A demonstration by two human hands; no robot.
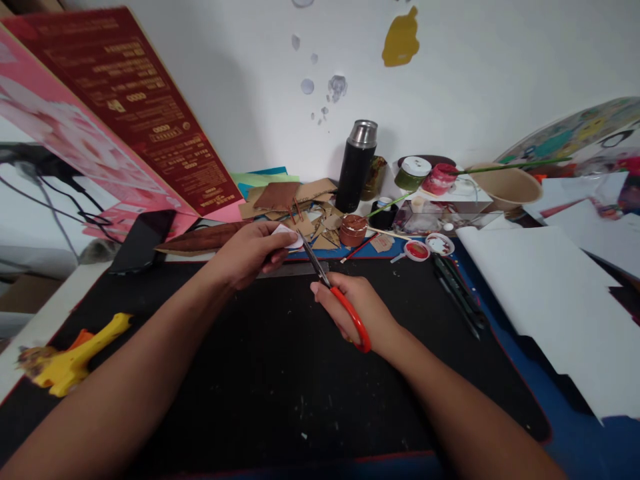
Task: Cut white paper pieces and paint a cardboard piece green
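Between the thumb and fingers of my left hand (253,252) is a small white piece of paper (290,238). My right hand (357,307) grips a pair of scissors (353,319) by its red handles. The metal blades point up and to the left, with their tips at the right edge of the paper. Whether the blades bite into the paper I cannot tell. Both hands are above a black mat (280,373), and a few tiny white scraps lie on it.
Cardboard scraps (320,223), a black thermos (356,167) and a brown paint jar (353,230) stand behind my hands. A yellow glue gun (75,357) lies left, a dark phone (143,241) beyond it. On the right are dark pens (457,290) and white paper sheets (555,300).
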